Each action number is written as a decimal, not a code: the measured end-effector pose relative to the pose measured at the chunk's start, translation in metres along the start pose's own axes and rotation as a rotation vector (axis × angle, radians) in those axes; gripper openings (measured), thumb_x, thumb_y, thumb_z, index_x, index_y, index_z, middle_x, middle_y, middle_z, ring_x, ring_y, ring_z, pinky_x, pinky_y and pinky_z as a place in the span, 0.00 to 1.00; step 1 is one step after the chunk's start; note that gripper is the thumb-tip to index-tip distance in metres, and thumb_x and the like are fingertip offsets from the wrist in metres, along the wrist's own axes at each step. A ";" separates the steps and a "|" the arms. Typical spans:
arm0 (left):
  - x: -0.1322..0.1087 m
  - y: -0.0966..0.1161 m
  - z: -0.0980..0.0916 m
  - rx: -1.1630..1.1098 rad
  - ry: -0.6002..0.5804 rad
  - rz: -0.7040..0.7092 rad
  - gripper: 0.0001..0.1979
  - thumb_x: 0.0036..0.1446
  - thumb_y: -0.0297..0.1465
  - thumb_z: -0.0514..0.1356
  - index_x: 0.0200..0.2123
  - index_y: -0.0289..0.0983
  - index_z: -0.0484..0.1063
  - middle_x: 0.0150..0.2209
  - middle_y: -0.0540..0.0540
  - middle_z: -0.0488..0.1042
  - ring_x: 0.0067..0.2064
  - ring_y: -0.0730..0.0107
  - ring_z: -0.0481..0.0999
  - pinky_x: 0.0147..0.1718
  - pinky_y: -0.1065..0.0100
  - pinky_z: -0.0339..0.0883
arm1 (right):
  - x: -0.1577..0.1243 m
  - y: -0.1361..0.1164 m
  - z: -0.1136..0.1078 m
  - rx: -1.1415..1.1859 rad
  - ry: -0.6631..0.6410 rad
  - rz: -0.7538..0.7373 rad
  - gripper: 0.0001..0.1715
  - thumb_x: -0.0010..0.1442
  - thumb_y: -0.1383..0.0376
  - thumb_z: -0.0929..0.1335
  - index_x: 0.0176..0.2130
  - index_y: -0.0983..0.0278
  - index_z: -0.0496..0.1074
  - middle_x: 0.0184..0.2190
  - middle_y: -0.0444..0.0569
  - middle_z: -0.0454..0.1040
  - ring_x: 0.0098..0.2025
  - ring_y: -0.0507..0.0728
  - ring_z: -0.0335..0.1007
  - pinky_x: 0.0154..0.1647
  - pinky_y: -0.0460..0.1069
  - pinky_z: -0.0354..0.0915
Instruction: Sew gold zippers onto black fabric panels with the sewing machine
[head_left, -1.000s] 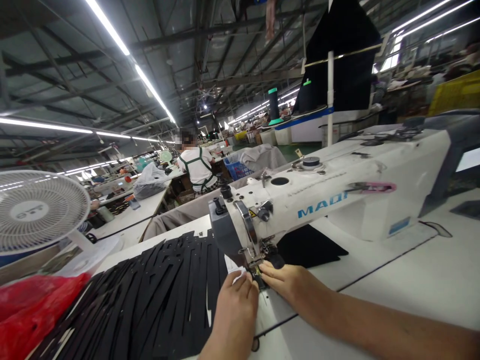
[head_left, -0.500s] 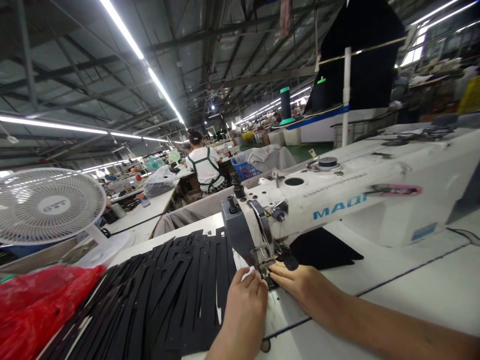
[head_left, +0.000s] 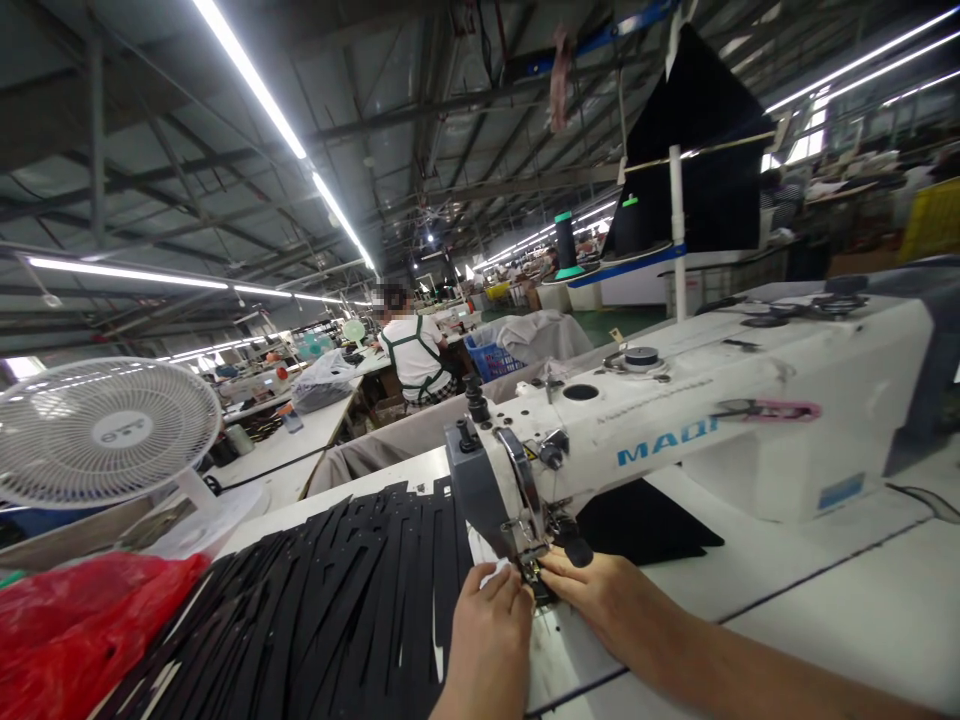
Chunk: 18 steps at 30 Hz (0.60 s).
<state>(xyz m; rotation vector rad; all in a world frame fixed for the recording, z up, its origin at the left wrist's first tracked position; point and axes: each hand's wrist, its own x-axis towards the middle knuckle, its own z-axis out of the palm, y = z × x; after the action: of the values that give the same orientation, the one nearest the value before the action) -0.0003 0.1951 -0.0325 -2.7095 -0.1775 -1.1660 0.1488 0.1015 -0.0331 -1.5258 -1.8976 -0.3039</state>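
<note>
A white sewing machine (head_left: 660,430) stands in front of me, its presser foot (head_left: 531,572) low over the bed. My left hand (head_left: 491,635) is closed just left of the foot, with a small white piece (head_left: 495,572) showing between thumb and fingers; what kind it is I cannot make out. On the foot's other side, my right hand (head_left: 596,590) lies with fingers stretched out, the tips partly hidden behind the machine parts. Whatever lies under those fingertips is hidden. Behind the needle area, black fabric (head_left: 649,520) rests on the machine table.
Many black strips (head_left: 322,600) are spread on the table to the left. A red plastic bag (head_left: 90,620) and a white fan (head_left: 112,430) stand beyond them. Thread cones (head_left: 565,245) sit on a stand. A person (head_left: 416,350) sits ahead near a blue basket (head_left: 493,357).
The view has tilted slightly, so the scene sits a little lower. Both hands stay beside the presser foot in nearly the same pose.
</note>
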 end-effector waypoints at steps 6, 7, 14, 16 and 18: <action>-0.004 0.001 0.000 -0.059 0.016 -0.023 0.08 0.60 0.21 0.51 0.33 0.36 0.69 0.37 0.47 0.76 0.38 0.65 0.76 0.40 0.61 0.70 | 0.000 -0.007 -0.011 0.041 -0.049 -0.013 0.19 0.56 0.76 0.58 0.38 0.61 0.72 0.35 0.47 0.75 0.38 0.54 0.73 0.39 0.46 0.70; -0.004 0.001 -0.001 -0.069 0.013 -0.027 0.08 0.59 0.22 0.51 0.32 0.36 0.69 0.37 0.46 0.76 0.38 0.64 0.76 0.40 0.60 0.70 | 0.001 -0.006 -0.016 0.060 -0.079 -0.016 0.20 0.55 0.77 0.58 0.40 0.62 0.72 0.37 0.48 0.75 0.40 0.54 0.72 0.42 0.46 0.69; 0.009 0.012 -0.037 -0.105 -0.097 -0.133 0.10 0.57 0.24 0.51 0.35 0.38 0.72 0.37 0.45 0.75 0.37 0.62 0.74 0.40 0.56 0.71 | -0.011 0.029 -0.064 -0.308 -0.235 0.170 0.25 0.39 0.81 0.60 0.35 0.66 0.72 0.37 0.56 0.73 0.41 0.64 0.70 0.43 0.61 0.66; 0.007 0.023 -0.042 -0.116 -0.138 -0.040 0.10 0.59 0.28 0.52 0.42 0.37 0.70 0.37 0.44 0.74 0.37 0.62 0.74 0.41 0.57 0.71 | -0.033 0.016 -0.064 -0.378 -0.181 0.097 0.22 0.41 0.80 0.61 0.35 0.66 0.73 0.35 0.57 0.74 0.39 0.66 0.71 0.41 0.63 0.67; -0.002 0.039 -0.034 -0.095 -0.098 0.099 0.16 0.60 0.31 0.54 0.51 0.36 0.65 0.38 0.43 0.74 0.40 0.62 0.75 0.44 0.58 0.70 | -0.064 -0.017 -0.062 -0.262 -0.069 -0.026 0.21 0.46 0.76 0.61 0.38 0.63 0.73 0.35 0.56 0.75 0.38 0.67 0.72 0.39 0.62 0.69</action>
<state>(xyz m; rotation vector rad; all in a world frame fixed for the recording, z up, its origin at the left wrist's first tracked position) -0.0186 0.1498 -0.0153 -2.8235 -0.0010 -1.0407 0.1604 0.0126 -0.0234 -1.7012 -1.9938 -0.5364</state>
